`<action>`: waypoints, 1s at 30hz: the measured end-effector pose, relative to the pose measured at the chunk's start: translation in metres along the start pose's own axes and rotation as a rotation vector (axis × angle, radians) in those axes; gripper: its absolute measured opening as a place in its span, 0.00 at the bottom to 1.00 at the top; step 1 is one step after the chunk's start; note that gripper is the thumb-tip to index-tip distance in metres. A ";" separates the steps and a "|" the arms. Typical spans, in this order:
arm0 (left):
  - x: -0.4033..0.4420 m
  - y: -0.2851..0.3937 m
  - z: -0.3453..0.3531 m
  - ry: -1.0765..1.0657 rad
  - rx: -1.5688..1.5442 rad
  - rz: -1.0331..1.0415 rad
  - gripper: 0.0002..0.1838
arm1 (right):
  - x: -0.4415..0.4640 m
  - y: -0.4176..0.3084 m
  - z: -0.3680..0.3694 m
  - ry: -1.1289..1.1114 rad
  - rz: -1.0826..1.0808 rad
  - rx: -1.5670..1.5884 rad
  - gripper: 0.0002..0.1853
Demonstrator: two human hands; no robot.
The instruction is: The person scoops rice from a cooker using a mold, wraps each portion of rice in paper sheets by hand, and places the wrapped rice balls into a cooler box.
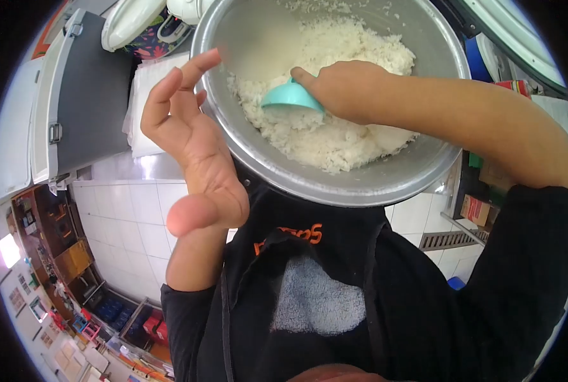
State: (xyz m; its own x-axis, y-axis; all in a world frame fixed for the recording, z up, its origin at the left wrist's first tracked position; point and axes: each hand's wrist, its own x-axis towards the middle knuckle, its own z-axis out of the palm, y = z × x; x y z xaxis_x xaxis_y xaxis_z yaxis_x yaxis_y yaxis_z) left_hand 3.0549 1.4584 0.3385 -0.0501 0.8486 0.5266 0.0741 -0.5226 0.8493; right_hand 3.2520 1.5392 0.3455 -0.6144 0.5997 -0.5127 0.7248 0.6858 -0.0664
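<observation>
A large round metal pot (446,38) holds a heap of cooked white rice (354,57). In the heap sits a teal plastic scoop (291,95), tilted, with rice at its lower edge. My right hand (344,89) reaches in from the right and is closed around the scoop's near side; its thumb lies along the top, and the other fingers are mostly hidden. My left hand (198,143) is raised beside the pot's left rim, palm showing, fingers apart and slightly bent. It holds nothing.
A rice cooker with a floral pattern (153,38) stands at the upper left, near white sheets (147,105) and a grey lidded box (96,95). An open lid (519,32) is at the upper right. White floor tiles (124,210) and a drain grate (449,240) lie below.
</observation>
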 end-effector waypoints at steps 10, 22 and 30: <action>0.003 -0.001 0.000 -0.001 0.009 -0.023 0.71 | -0.034 -0.030 0.004 -0.096 0.014 0.272 0.33; -0.023 -0.011 -0.065 0.009 0.426 0.496 0.56 | -0.106 0.000 -0.039 -0.088 0.086 0.468 0.35; -0.042 -0.045 -0.048 -0.026 0.385 0.445 0.45 | -0.134 0.055 -0.027 0.285 -0.085 1.038 0.21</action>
State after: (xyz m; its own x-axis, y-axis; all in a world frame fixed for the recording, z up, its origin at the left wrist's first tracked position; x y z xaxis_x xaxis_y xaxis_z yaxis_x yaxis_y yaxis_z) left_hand 3.0059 1.4424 0.2800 0.0930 0.5590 0.8239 0.4389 -0.7658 0.4700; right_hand 3.3656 1.5074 0.4339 -0.6276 0.7328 -0.2629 0.5041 0.1252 -0.8545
